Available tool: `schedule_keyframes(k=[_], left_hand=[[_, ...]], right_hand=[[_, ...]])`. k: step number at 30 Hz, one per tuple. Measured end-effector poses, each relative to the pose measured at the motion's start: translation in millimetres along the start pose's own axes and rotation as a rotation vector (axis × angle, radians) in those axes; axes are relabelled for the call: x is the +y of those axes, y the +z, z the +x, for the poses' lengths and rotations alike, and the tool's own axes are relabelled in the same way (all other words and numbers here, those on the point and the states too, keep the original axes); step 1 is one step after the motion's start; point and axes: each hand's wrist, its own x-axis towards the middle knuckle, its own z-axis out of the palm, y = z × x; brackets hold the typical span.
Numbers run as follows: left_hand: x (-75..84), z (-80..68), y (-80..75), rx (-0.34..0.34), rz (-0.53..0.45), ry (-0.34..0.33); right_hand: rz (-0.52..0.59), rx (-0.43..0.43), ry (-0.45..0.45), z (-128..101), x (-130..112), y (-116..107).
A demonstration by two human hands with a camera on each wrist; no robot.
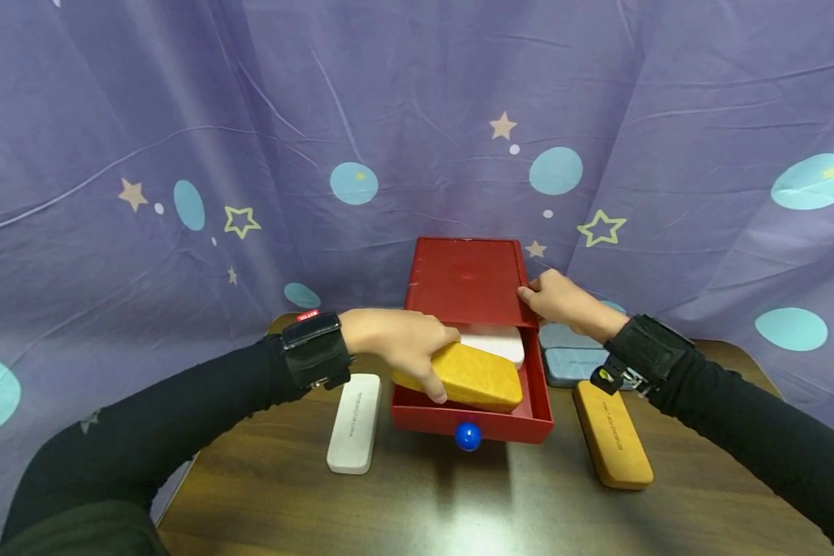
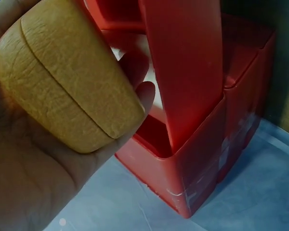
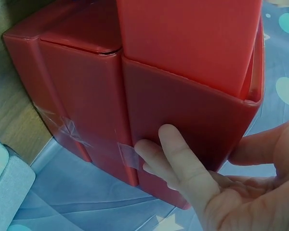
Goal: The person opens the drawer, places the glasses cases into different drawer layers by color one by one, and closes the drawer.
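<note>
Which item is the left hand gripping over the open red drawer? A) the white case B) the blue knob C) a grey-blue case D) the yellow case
D: the left hand curls round the yellow case, tilted over the red drawer above a white case that lies inside; the right hand rests on the red box.

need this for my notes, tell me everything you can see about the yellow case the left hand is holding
The yellow case is a long, rounded hard case with a grainy, leather-like skin and a seam running round it where its two halves meet; it is closed. The left hand grips it from above, fingers and thumb curled round one end. It lies tilted over the open red drawer, its far end low inside, just in front of a white case; whether they touch is unclear.
</note>
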Motion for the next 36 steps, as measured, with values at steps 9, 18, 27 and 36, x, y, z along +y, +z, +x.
schedule_keyframes(k=[9,18,27,36], left_hand=[[0.9,6.9,0.3,-0.054,-0.004,-0.041],[8.6,11.0,0.0,-0.037,0.008,-0.045],[12.6,13.9,10.4,0.049,0.084,-0.051],[10.6,14.8,15.6,0.103,0.108,-0.066]], right_hand=[[-0.003,0.019,0.007,1.2,0.4,1.3],[0.004,0.023,0.01,-0.3,0.2,0.1],[0.011,0.019,0.012,0.4,1.4,0.6],[0.005,0.022,0.005,1.0,1.3,1.0]])
